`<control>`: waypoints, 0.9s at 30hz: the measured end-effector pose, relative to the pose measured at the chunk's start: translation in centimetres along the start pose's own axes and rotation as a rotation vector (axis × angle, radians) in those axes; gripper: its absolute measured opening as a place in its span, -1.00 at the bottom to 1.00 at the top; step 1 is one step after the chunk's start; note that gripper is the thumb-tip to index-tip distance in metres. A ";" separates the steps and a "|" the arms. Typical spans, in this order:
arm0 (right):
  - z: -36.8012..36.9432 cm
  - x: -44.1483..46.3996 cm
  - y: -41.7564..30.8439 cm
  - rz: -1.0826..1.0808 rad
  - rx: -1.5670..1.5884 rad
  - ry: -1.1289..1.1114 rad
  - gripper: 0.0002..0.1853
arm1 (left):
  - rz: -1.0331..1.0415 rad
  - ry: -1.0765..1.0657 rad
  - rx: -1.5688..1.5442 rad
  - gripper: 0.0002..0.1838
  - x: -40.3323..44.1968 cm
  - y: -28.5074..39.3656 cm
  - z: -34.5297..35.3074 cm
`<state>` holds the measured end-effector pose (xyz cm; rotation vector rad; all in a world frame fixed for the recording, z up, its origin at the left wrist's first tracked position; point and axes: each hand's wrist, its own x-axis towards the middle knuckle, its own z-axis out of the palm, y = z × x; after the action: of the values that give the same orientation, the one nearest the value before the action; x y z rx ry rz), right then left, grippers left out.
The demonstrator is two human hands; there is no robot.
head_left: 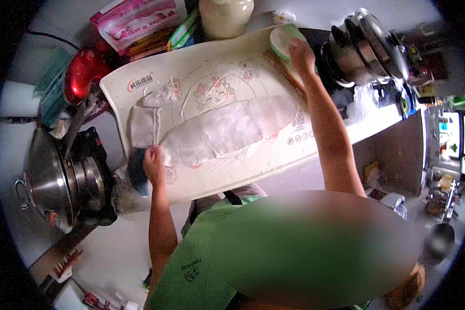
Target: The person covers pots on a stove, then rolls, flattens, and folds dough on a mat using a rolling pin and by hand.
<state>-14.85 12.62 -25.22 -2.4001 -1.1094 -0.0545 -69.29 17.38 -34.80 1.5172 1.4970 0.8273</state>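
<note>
A long, flattened sheet of dough (232, 126) lies slantwise across the printed white mat (201, 62). My left hand (154, 161) is closed at the left tip of this sheet, fingers pressed together on its edge. Just beside it are a stack of cut dough pieces (142, 126) and a dark, flat blade-like thing (138, 171). At the far right corner, my right hand (301, 56) reaches into a green-rimmed bowl (280, 41) of white powder; its fingers are curled, and their tips are hard to see. A rolling pin (285, 73) rests near that bowl.
Dough scraps (161, 96) lie above the stack. Behind the mat stand a cream jar (226, 18) and a pink packet (139, 23). Lidded pots flank the mat: a steel wok (49, 178) at left, stacked pots (364, 49) at right. A red object (87, 72) is at upper left.
</note>
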 end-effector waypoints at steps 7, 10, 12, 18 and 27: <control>6.6 7.4 4.8 0.107 0.280 -0.415 -0.61 | 0.003 0.111 0.255 -0.59 -0.5 1.0 0.2; 8.5 7.2 6.6 0.086 0.363 -0.298 -0.64 | 0.036 0.116 0.234 -0.59 -0.6 1.8 0.4; 7.9 5.6 6.7 -0.078 0.313 -0.172 -0.66 | -0.001 0.102 0.222 -0.59 -0.9 2.4 0.4; 2.9 -10.1 1.1 0.019 0.715 -0.255 -0.79 | 0.029 0.038 0.254 -0.64 -1.1 3.9 0.3; 7.4 -23.2 -8.5 -0.058 -0.100 -0.229 -0.19 | 0.062 -0.136 0.134 -0.67 0.0 2.2 -0.6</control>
<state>-37.73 4.23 -33.62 -2.5108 -1.3075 0.1531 -68.88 17.53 -32.54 1.6908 1.4350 0.6555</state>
